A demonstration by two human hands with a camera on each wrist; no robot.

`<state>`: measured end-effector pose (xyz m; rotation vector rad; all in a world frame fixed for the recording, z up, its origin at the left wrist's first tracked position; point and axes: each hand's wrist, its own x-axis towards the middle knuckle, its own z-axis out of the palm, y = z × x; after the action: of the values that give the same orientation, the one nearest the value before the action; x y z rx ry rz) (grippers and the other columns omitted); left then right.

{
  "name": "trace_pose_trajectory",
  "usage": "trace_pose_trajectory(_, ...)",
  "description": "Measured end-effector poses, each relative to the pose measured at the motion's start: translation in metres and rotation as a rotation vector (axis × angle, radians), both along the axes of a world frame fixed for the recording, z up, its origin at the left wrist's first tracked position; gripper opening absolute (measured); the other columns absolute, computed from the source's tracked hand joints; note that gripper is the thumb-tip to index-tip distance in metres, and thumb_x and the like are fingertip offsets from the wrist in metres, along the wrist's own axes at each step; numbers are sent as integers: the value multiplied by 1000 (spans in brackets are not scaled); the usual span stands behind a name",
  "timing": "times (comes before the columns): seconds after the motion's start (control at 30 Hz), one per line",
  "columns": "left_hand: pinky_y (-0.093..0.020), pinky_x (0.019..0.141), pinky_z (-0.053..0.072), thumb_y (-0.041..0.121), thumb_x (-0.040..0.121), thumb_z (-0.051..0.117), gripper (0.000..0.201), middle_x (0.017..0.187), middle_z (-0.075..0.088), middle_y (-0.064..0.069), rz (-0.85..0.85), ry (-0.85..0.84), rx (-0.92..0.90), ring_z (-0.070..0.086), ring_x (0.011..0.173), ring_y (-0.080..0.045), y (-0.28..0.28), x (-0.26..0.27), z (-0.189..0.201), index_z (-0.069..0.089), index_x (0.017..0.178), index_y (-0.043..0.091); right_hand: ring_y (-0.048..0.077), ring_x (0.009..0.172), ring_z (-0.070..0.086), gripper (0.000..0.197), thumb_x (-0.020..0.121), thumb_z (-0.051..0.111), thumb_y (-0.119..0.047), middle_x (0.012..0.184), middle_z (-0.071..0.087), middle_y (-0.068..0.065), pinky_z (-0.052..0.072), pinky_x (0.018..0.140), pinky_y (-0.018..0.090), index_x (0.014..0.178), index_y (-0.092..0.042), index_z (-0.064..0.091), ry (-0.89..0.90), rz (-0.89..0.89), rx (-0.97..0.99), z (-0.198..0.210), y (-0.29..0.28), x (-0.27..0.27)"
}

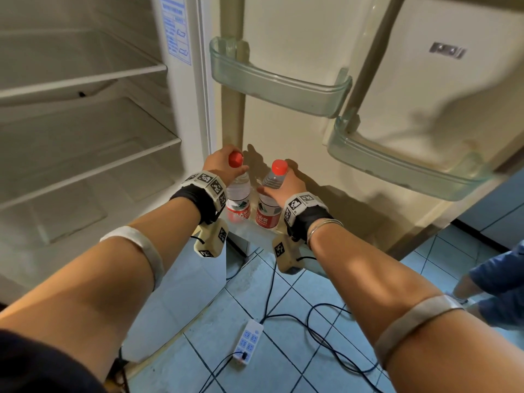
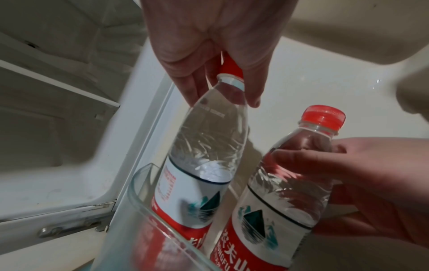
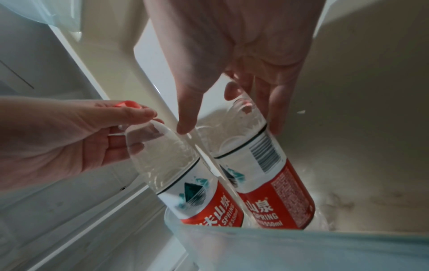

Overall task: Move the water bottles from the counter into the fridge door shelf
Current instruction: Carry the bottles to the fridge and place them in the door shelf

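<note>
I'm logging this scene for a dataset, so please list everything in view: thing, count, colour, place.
water bottles: two, clear with red caps and red-white labels, upright side by side in the lowest door shelf; left bottle, right bottle
lowest door shelf: one, clear, at the foot of the open fridge door
upper door shelves: two, pale green, higher on the door
fridge interior shelves: white, left
power strip: one, white, on the blue tiled floor, with black cables
left hand: grips the left bottle at its cap and neck
right hand: holds the right bottle at its shoulder
wrist cameras: one on each wrist
</note>
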<state>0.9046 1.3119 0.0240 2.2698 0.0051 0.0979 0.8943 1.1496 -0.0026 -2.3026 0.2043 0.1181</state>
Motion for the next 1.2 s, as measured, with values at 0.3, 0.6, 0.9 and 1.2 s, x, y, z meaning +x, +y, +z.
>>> trace_pose_trajectory(0.3,-32,97,40,16,80,69,52,125,59,-11,71,-2,-51,55,116,-29,-10,-15,0,46,127,11,30,114,57,64,77,71,-37,124,60,10,46,96,36,130,-12,44,-3,38,-49,10,-10,-16)
trace_pose_trajectory(0.6,-44,103,43,16,80,67,67,139,48,-8,242,-37,-146,50,124,-27,-23,-55,-7,33,138,15,26,119,53,55,86,64,-30,131,55,10,41,97,33,131,-8,42,-76,90,-9,12,-26,-46)
trace_pose_trajectory(0.9,-36,97,47,13,83,64,42,123,60,-9,196,16,-177,58,111,-26,-50,-115,-26,51,123,9,26,111,58,40,88,58,-35,122,61,9,45,96,36,120,-12,54,-61,131,-14,7,-42,-96)
trace_pose_trajectory(1.2,-28,93,44,11,86,61,34,121,62,-12,-59,137,-182,59,111,-26,-93,-178,-58,54,118,4,21,114,58,34,90,56,-34,126,62,4,39,89,20,116,-12,61,-20,73,-69,-21,-70,-178)
